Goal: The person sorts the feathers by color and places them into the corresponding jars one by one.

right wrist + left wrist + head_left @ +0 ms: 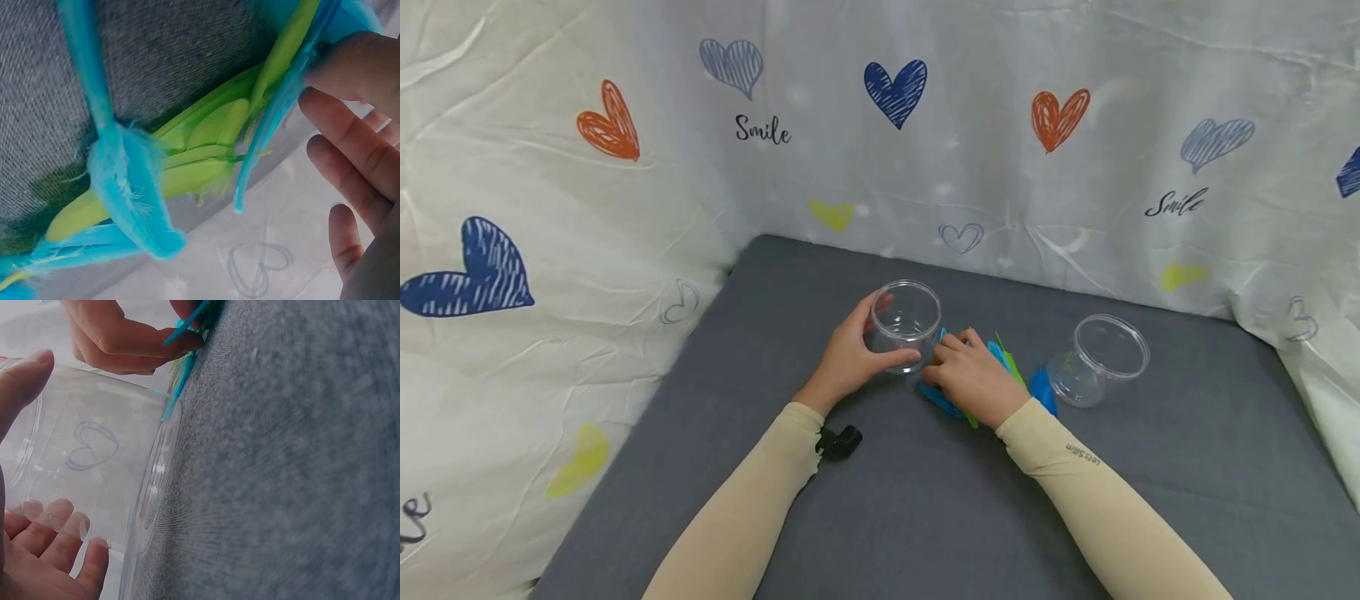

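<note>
My left hand (853, 354) holds a clear plastic jar (906, 333) round its side, thumb in front and fingers behind. The jar stands upright on the grey cloth, and nothing shows inside it. Just right of the jar, my right hand (973, 375) is over a small pile of feathers. In the right wrist view, its thumb and index finger pinch a blue feather (265, 137). Green feathers (212, 128) and another blue feather (125, 181) lie beside it. From the head view, the hand hides much of the pile.
A second clear jar (1112, 367) stands to the right of the pile, with a blue feather (1042, 390) close to its left side. Grey cloth (925, 517) covers the table. White curtains (985, 167) printed with hearts hang behind and at the left.
</note>
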The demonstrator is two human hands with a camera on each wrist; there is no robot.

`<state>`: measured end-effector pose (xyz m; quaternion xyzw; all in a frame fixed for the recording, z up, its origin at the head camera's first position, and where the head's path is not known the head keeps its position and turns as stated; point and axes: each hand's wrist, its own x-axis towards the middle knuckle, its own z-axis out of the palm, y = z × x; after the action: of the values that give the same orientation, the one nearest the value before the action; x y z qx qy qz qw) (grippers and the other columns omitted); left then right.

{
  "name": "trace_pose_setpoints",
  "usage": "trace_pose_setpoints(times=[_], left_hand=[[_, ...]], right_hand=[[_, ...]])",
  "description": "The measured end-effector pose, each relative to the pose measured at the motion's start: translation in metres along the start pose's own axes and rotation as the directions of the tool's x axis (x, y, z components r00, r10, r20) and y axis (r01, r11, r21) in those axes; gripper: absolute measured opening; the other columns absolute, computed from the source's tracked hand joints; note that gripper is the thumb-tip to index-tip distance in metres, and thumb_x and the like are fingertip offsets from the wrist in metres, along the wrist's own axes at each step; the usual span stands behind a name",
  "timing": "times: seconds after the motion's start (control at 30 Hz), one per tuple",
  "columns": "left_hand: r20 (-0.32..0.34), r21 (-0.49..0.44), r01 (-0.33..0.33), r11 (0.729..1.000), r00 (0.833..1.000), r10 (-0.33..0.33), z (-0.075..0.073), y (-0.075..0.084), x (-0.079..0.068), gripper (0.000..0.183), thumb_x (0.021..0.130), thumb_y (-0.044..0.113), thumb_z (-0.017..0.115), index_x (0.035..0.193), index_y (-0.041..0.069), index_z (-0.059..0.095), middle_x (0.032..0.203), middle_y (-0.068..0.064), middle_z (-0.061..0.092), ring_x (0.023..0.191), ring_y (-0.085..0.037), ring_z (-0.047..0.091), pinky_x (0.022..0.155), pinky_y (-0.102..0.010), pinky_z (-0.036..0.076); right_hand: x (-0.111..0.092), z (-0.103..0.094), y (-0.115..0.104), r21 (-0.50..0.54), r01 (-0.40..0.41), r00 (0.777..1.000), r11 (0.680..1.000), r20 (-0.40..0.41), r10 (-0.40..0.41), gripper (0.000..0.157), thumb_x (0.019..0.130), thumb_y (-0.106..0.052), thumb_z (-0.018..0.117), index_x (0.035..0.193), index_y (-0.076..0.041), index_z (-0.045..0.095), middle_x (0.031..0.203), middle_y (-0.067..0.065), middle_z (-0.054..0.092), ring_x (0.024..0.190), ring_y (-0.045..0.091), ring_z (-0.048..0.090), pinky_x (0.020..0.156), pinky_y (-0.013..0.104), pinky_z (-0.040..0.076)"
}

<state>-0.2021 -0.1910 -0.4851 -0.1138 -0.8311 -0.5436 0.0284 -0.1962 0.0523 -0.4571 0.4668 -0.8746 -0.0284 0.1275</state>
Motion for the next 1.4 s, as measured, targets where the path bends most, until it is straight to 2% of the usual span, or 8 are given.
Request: trace_pose_setpoints(times=[0.33, 0.5, 0.8, 1.0, 1.2, 1.3, 1.4], left_hand=[[-0.013, 0.027, 0.015, 1.0, 1.0, -0.014, -0.001, 0.001, -0.001, 0.113, 0.083, 0.054, 0.093, 0.172, 0.033, 0.026, 0.171, 0.006, 0.044, 0.157, -0.02, 0.045, 0.126, -0.048, 0.042], [-0.013, 0.028, 0.012, 1.0, 1.0, -0.012, -0.001, 0.001, 0.0, 0.113, 0.083, 0.054, 0.093, 0.172, 0.033, 0.027, 0.171, 0.007, 0.044, 0.156, -0.02, 0.046, 0.126, -0.048, 0.042], [-0.003, 0.033, 0.006, 0.999, 1.0, -0.006, 0.0, 0.0, 0.002, 0.114, 0.083, 0.056, 0.092, 0.172, 0.032, 0.026, 0.171, 0.007, 0.044, 0.156, -0.02, 0.046, 0.125, -0.047, 0.043], [-0.005, 0.037, 0.002, 0.999, 1.0, -0.002, 0.001, 0.002, 0.001, 0.112, 0.083, 0.055, 0.092, 0.172, 0.031, 0.027, 0.171, 0.007, 0.045, 0.155, -0.02, 0.046, 0.125, -0.048, 0.043], [-0.012, 0.045, 0.008, 0.999, 1.0, -0.007, 0.002, 0.003, 0.001, 0.112, 0.082, 0.053, 0.094, 0.171, 0.032, 0.029, 0.169, 0.006, 0.047, 0.154, -0.02, 0.047, 0.124, -0.05, 0.044], [-0.014, 0.05, 0.007, 0.999, 1.0, -0.006, 0.003, 0.002, 0.001, 0.112, 0.082, 0.053, 0.094, 0.171, 0.033, 0.029, 0.169, 0.007, 0.047, 0.153, -0.021, 0.048, 0.123, -0.051, 0.044], [-0.015, 0.057, 0.004, 0.998, 1.0, -0.003, 0.004, 0.002, 0.001, 0.112, 0.081, 0.052, 0.095, 0.171, 0.033, 0.03, 0.169, 0.007, 0.047, 0.152, -0.02, 0.049, 0.122, -0.051, 0.044]], right_hand=[[0.007, 0.0, -0.004, -0.096, 0.063, 0.998, 0.993, 0.012, -0.062, 0.014, 0.102, -0.022, 0.076, 0.098, -0.032, 0.085, 0.087, -0.003, 0.073, 0.084, 0.02, 0.055, 0.077, 0.037, 0.03], [0.007, -0.002, -0.002, -0.117, 0.088, 0.996, 0.989, 0.022, -0.086, 0.015, 0.103, -0.022, 0.076, 0.1, -0.033, 0.086, 0.087, -0.003, 0.072, 0.086, 0.02, 0.057, 0.077, 0.037, 0.03], [0.006, -0.003, 0.0, -0.107, 0.1, 0.995, 0.989, 0.009, -0.1, 0.017, 0.102, -0.018, 0.077, 0.094, -0.032, 0.084, 0.08, -0.002, 0.066, 0.081, 0.02, 0.053, 0.076, 0.037, 0.031], [0.002, -0.002, 0.008, -0.031, 0.078, 0.996, 0.996, -0.043, -0.079, 0.014, 0.098, -0.016, 0.08, 0.093, -0.029, 0.08, 0.083, -0.003, 0.066, 0.082, 0.019, 0.053, 0.077, 0.038, 0.03], [-0.005, -0.013, 0.026, 0.091, 0.018, 0.994, 0.996, -0.112, -0.008, 0.012, 0.098, -0.013, 0.079, 0.095, -0.024, 0.076, 0.092, -0.002, 0.066, 0.091, 0.021, 0.056, 0.08, 0.039, 0.031], [-0.01, -0.02, 0.034, 0.223, -0.021, 0.985, 0.975, -0.162, 0.058, 0.01, 0.098, -0.012, 0.081, 0.098, -0.022, 0.077, 0.099, -0.002, 0.069, 0.094, 0.021, 0.056, 0.08, 0.039, 0.031], [-0.013, -0.027, 0.04, 0.368, -0.064, 0.965, 0.928, -0.214, 0.152, 0.009, 0.098, -0.011, 0.08, 0.099, -0.02, 0.076, 0.102, -0.002, 0.071, 0.094, 0.02, 0.056, 0.08, 0.039, 0.034]])
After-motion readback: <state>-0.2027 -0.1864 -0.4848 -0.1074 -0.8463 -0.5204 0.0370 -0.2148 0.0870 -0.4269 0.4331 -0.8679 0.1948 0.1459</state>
